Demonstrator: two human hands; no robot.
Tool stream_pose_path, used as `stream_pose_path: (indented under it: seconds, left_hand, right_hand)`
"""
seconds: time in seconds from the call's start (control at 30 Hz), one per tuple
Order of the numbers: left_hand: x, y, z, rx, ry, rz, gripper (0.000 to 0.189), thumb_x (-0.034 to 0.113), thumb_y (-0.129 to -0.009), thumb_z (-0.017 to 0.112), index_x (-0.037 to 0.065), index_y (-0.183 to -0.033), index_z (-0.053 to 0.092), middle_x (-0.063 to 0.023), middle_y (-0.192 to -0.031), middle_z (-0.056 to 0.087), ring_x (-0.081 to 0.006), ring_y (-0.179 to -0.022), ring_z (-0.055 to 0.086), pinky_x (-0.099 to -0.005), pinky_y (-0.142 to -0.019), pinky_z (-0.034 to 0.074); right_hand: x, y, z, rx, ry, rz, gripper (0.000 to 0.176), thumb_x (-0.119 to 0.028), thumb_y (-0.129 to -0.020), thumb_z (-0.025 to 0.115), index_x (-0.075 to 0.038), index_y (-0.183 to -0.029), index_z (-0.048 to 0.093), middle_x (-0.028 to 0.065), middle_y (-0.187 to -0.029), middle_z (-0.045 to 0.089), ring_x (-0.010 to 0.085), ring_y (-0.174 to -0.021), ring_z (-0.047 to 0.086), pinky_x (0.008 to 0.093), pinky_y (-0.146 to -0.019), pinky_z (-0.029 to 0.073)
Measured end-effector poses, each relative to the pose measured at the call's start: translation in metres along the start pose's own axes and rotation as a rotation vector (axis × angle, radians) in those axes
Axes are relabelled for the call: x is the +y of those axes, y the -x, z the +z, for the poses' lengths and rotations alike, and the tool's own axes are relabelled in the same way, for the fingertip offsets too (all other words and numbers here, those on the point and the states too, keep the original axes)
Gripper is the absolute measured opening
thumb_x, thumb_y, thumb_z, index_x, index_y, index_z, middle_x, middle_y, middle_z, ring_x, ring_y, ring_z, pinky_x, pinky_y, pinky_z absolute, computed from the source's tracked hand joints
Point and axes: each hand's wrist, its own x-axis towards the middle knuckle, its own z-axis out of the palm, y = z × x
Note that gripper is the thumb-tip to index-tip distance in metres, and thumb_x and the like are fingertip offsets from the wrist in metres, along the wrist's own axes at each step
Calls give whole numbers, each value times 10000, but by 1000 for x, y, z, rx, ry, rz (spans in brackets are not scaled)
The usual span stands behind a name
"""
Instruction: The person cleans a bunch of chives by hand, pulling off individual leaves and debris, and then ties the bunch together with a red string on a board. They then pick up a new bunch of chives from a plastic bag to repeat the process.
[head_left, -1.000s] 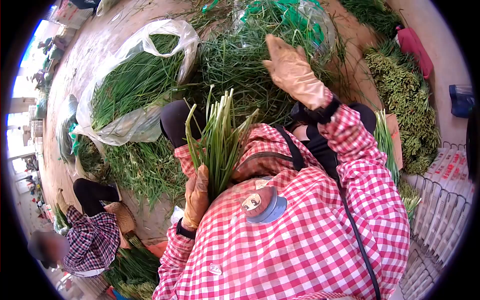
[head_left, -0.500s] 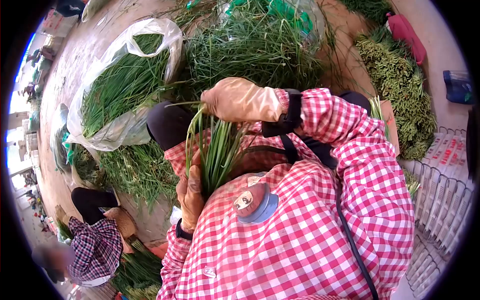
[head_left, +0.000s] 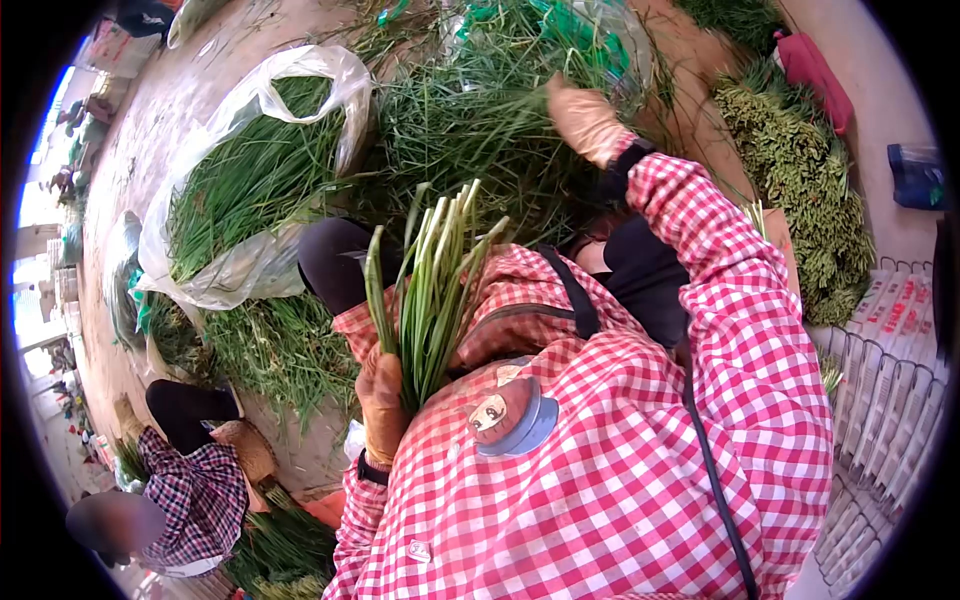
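The left hand [head_left: 383, 405] is clenched around a bundle of green stalks [head_left: 432, 280], held upright near the chest, probably to keep the ends even. The right hand [head_left: 585, 118] reaches into the loose pile of greens [head_left: 470, 120]; I cannot tell if it grips anything.

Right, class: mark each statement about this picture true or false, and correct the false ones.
1. The left hand grips a bunch of green stalks. True.
2. The right hand holds the bunch too. False: it is out at the loose pile ahead, apart from the bunch.
3. Both hands wear gloves. True.
4. The plastic bag is empty. False: it is full of greens.
5. Another person in a checked top is at the lower left. True.
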Motion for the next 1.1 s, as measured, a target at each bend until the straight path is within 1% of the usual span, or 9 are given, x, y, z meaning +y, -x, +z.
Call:
stream_pose_path:
  seconds: [0.07,0.23,0.3,0.37,0.43,0.53,0.73,0.83,1.1]
  left_hand:
    - [-5,-3,-11,19,-136,50,332,235,-890,641,14,-1129,575,-109,-895,681,-149,-656,625,-261,-589,512]
    - [-3,-10,-2,57,-158,1,315,237,-905,617,21,-1132,587,-123,-844,682,-144,-625,641,-242,-524,536]
    - [-2,-10,0,40,-169,6,278,225,-910,613,29,-1106,594,-113,-823,682,-136,-615,631,-240,-528,525]
    - [-1,-8,11,65,-172,46,213,204,-907,621,24,-1021,628,-101,-795,687,-121,-597,612,-238,-529,499]
    - [-4,-6,14,75,-164,66,210,201,-907,622,27,-1025,626,-108,-801,689,-124,-585,614,-240,-527,505]
    - [-4,-6,13,87,-174,68,207,200,-907,621,27,-1021,626,-117,-786,689,-129,-577,621,-250,-524,514]
    - [-3,-10,19,95,-124,4,301,258,-902,625,6,-1066,610,-145,-830,686,-183,-643,656,-296,-577,547]
    - [-3,-10,25,89,-120,-17,318,261,-904,620,-4,-1079,604,-153,-835,683,-206,-669,665,-321,-604,558]
    - [-26,-15,-19,53,-155,121,245,189,-897,637,29,-1083,635,-76,-945,681,-129,-774,637,-266,-690,530]
  right_hand:
    - [14,9,-1,202,179,133,436,-245,-982,403,15,-1331,382,158,-841,635,269,-829,613,388,-740,502]
    - [-53,71,-141,-282,-1353,-209,420,-379,-914,562,11,-1057,627,95,-969,670,213,-929,621,321,-834,489]
    - [-83,82,-154,-522,-1508,-148,445,-393,-847,658,26,-991,618,106,-924,666,179,-894,620,314,-799,494]
    - [-100,87,-164,-581,-1299,-126,486,-383,-756,763,35,-943,599,119,-880,652,158,-871,614,306,-763,495]
    - [-117,86,-154,-677,-1513,-2,588,-241,-664,857,29,-1083,545,94,-851,643,142,-818,606,288,-710,489]
    - [-131,98,-153,-719,-1824,-96,639,-199,-679,846,-32,-1197,510,67,-906,647,144,-826,612,290,-729,494]
    - [-122,100,-152,-407,-1440,-227,346,-212,-756,754,-39,-1031,634,69,-859,670,131,-765,602,297,-714,492]
    - [-116,92,-157,-552,-1354,-69,228,-181,-765,732,-32,-928,677,60,-832,683,136,-762,611,300,-700,492]
    - [-83,75,-163,-275,-1850,-146,152,-125,-906,603,2,-932,682,89,-794,697,124,-678,647,243,-629,524]
